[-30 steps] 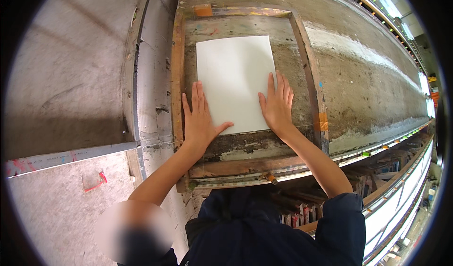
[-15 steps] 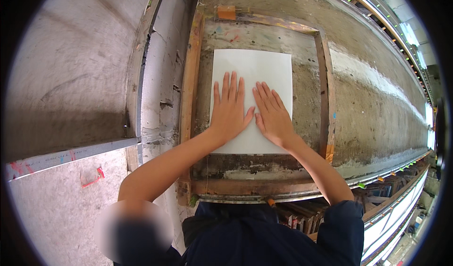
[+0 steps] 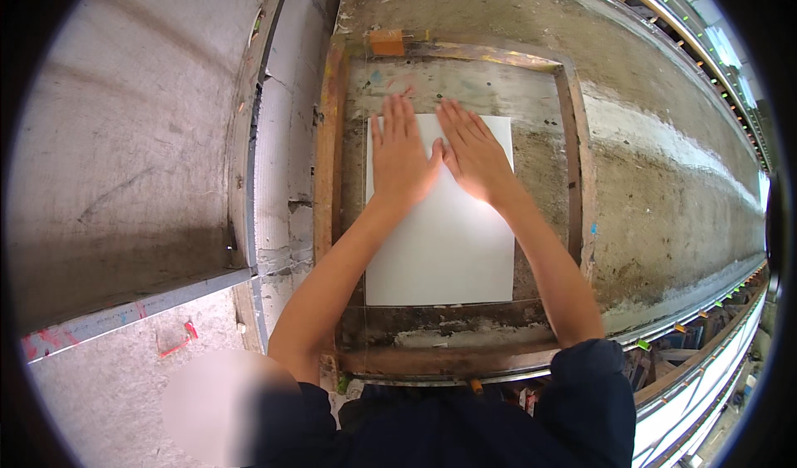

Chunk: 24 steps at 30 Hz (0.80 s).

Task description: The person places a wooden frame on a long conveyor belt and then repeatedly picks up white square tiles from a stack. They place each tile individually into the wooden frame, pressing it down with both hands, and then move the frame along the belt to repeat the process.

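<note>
A white sheet (image 3: 440,256) lies flat inside a rectangular wooden frame (image 3: 329,161). My left hand (image 3: 402,157) is spread on the far left part of the sheet, fingers pointing away from me. Beside it, my right hand (image 3: 476,153) rests palm down on the far right part, angled inward. The thumbs meet or nearly meet near the middle. Fingertips of both hands reach past the sheet's far edge and are slightly blurred. Neither hand grips anything.
The frame sits on a long, stained work table (image 3: 664,194) with a pale streak. Orange tape (image 3: 386,43) marks the frame's far left corner. At left are a grey metal rail (image 3: 166,298) and large pale boards (image 3: 133,136). A rail with green and orange clips (image 3: 643,345) edges the table.
Both hands have slid away from me over the sheet, from its middle to its far edge. The whole view has shifted slightly, so the frame and sheet appear lower.
</note>
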Each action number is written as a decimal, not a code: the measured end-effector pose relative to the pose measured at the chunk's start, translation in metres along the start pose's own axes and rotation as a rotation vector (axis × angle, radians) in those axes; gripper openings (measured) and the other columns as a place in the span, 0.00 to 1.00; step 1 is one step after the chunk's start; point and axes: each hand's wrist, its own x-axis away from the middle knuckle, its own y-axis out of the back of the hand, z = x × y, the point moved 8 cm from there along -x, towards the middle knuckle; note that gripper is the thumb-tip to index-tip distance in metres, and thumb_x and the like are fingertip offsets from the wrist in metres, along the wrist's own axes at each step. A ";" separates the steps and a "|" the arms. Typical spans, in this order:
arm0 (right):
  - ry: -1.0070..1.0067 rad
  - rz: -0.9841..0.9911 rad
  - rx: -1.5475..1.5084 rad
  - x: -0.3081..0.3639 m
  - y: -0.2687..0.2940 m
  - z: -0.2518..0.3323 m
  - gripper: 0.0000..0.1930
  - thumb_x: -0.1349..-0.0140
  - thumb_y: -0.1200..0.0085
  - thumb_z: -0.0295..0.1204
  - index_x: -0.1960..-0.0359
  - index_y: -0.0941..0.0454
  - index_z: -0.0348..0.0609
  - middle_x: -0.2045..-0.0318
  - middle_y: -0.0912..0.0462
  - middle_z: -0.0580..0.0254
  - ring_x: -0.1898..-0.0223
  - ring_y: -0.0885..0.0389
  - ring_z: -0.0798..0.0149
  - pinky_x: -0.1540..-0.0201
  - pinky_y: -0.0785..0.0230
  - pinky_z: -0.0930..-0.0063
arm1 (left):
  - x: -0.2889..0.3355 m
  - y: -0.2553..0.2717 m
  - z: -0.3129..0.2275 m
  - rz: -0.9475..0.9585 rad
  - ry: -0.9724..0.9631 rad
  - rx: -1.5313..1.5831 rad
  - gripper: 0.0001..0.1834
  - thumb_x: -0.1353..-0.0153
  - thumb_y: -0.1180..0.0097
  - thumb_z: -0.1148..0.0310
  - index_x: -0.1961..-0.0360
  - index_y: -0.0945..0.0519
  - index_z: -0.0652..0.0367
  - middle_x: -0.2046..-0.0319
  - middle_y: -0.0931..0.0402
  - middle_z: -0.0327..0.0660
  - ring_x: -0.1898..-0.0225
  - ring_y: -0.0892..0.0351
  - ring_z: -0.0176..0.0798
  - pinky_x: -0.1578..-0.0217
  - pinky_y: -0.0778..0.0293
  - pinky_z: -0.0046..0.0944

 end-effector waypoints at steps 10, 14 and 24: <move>-0.288 -0.062 0.090 0.019 0.002 -0.041 0.31 0.32 0.65 0.40 0.33 0.53 0.33 0.32 0.49 0.46 0.29 0.56 0.56 0.29 0.64 0.61 | 0.012 0.013 0.013 0.004 0.094 0.086 0.48 0.40 0.54 0.45 0.36 0.53 0.79 0.33 0.58 0.64 0.30 0.63 0.57 0.32 0.65 0.50; -0.330 -0.053 0.128 0.021 0.007 -0.043 0.32 0.32 0.64 0.43 0.34 0.51 0.32 0.33 0.48 0.45 0.29 0.57 0.55 0.29 0.64 0.56 | 0.013 0.011 0.008 -0.009 0.052 0.066 0.49 0.40 0.53 0.44 0.36 0.53 0.79 0.33 0.59 0.64 0.30 0.64 0.57 0.32 0.65 0.50; -0.159 -0.081 0.005 0.122 0.055 0.056 0.37 0.38 0.51 0.42 0.35 0.49 0.29 0.34 0.49 0.39 0.30 0.56 0.45 0.32 0.63 0.47 | 0.136 0.037 -0.054 0.249 -0.294 0.097 0.54 0.43 0.59 0.34 0.35 0.53 0.76 0.33 0.62 0.64 0.30 0.68 0.62 0.36 0.70 0.66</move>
